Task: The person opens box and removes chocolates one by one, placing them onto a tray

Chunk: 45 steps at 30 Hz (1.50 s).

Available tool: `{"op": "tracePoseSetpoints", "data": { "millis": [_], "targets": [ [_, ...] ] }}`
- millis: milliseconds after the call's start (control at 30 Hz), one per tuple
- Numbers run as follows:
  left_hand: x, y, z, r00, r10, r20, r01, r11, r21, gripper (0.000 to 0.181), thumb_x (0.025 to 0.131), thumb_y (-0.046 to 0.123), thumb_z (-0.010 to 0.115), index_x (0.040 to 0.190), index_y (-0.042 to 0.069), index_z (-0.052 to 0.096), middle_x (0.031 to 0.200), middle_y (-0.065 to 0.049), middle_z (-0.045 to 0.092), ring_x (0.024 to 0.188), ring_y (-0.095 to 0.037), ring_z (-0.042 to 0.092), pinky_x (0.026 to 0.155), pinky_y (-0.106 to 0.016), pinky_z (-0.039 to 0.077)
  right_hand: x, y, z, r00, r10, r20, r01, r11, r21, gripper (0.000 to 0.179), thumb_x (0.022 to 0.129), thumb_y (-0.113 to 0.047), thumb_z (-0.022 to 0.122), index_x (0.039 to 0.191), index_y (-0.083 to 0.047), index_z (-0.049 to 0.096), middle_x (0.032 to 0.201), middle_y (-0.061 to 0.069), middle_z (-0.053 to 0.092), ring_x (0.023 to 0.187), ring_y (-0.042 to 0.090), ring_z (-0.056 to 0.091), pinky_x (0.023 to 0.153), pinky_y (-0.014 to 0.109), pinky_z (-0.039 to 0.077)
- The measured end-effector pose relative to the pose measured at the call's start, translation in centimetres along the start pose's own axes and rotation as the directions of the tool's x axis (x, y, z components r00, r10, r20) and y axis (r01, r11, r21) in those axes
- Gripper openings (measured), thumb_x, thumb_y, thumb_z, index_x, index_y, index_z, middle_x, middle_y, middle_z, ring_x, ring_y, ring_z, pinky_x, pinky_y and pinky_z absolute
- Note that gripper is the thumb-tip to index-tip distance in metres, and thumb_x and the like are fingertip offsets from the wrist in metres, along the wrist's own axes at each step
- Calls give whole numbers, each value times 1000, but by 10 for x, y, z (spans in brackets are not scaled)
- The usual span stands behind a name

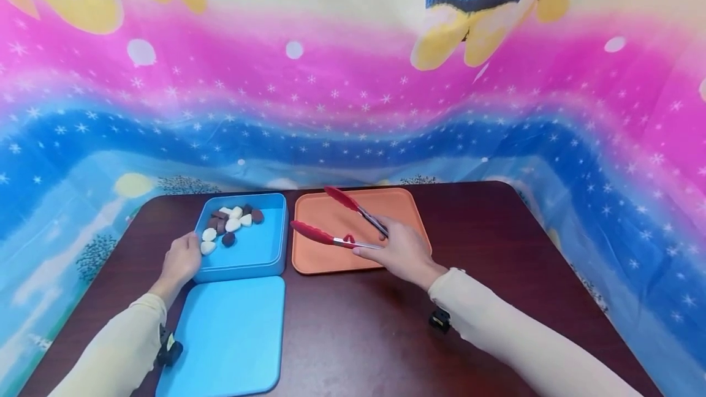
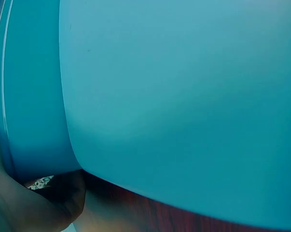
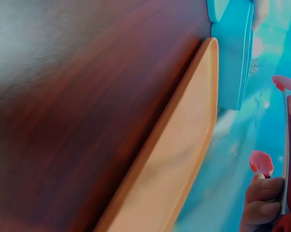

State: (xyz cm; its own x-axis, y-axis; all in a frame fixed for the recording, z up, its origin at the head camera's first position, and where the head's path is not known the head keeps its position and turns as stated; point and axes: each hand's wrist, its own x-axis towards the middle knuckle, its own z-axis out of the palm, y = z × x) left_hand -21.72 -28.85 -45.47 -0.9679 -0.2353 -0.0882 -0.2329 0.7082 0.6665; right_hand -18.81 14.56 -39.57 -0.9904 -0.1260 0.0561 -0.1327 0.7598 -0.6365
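Note:
My right hand (image 1: pixel 405 253) holds red-tipped metal tongs (image 1: pixel 358 208) above the orange tray (image 1: pixel 309 262). The tongs' two arms are spread, with nothing between their tips. At the left, my left hand (image 1: pixel 184 257) grips the left side of a blue box (image 1: pixel 265 256). Inside that box, small white and brown chocolates (image 1: pixel 233 224) lie bunched toward the back left. From the left wrist view, curled fingers of the left hand (image 2: pixel 34 208) sit at the box's corner, partly in shadow.
A flat blue lid (image 1: pixel 231 336) lies on the dark wooden table (image 1: pixel 353 336), directly in front of the box. The tray stands close to the box's right side. Behind the table hangs a patterned cloth (image 1: pixel 353 97), which also runs along both sides.

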Motion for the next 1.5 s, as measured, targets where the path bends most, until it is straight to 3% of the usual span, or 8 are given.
{"op": "tracePoseSetpoints", "data": {
  "millis": [100, 200, 467, 600, 767, 1000, 1300, 1500],
  "targets": [
    [1, -1, 0, 1000, -4, 0, 4, 1000, -4, 51, 111, 33, 12, 101, -2, 47, 77, -9, 36, 76, -26, 47, 70, -38, 35, 6, -7, 6, 999, -48, -7, 48, 998, -43, 82, 74, -61, 83, 141, -20, 57, 78, 0, 57, 66, 18, 50, 57, 32, 42],
    [2, -1, 0, 1000, -10, 8, 10, 1000, -6, 52, 111, 34, 11, 103, -2, 47, 77, -9, 37, 77, -26, 47, 71, -38, 36, 12, -12, 13, 997, -80, -5, 79, 993, -89, 80, 74, -62, 83, 138, -20, 60, 72, 0, 53, 64, 18, 47, 54, 31, 40],
    [1, -1, 3, 1000, -28, 0, 28, 1000, -13, 52, 111, 35, 11, 105, -2, 48, 81, -11, 39, 82, -29, 49, 73, -40, 38, 24, -35, 29, 990, -141, 0, 140, 979, -145, 78, 76, -62, 81, 140, -24, 59, 89, -5, 66, 72, 14, 55, 60, 29, 47],
    [2, -2, 5, 999, -32, -3, 32, 999, -13, 52, 111, 36, 11, 102, -1, 47, 80, -11, 38, 80, -27, 49, 73, -40, 36, 29, -51, 39, 982, -187, 18, 186, 954, -236, 76, 77, -65, 78, 140, -25, 60, 92, -4, 69, 70, 11, 56, 58, 28, 48],
    [2, -1, 7, 999, -31, -10, 31, 999, -13, 50, 111, 35, 13, 96, 1, 46, 77, -9, 37, 73, -24, 47, 69, -37, 36, 35, -70, 54, 962, -273, 31, 261, 872, -414, 69, 80, -62, 77, 135, -24, 62, 96, -2, 73, 66, 11, 61, 55, 27, 49],
    [0, 1, 5, 999, -39, -18, 39, 999, -20, 50, 111, 36, 12, 95, 2, 45, 77, -9, 37, 71, -24, 45, 68, -37, 35, 36, -88, 73, 940, -339, 46, 298, 745, -597, 58, 83, -55, 78, 128, -22, 63, 98, -1, 73, 66, 12, 67, 55, 28, 54],
    [-1, 1, 5, 999, -29, -22, 28, 1000, -5, 49, 111, 35, 11, 93, 2, 44, 76, -9, 37, 69, -23, 43, 67, -36, 35, 41, -102, 83, 897, -440, 47, 345, 629, -697, 49, 84, -51, 79, 119, -19, 72, 93, -4, 74, 67, 10, 67, 58, 26, 56],
    [-1, 1, 6, 999, -32, -33, 32, 999, -3, 49, 111, 35, 11, 93, 3, 43, 77, -9, 36, 69, -24, 44, 67, -36, 35, 50, -116, 91, 902, -418, 107, 354, 575, -738, 51, 86, -48, 78, 125, -16, 70, 98, -3, 74, 72, 11, 68, 62, 25, 57]
  ]
}}
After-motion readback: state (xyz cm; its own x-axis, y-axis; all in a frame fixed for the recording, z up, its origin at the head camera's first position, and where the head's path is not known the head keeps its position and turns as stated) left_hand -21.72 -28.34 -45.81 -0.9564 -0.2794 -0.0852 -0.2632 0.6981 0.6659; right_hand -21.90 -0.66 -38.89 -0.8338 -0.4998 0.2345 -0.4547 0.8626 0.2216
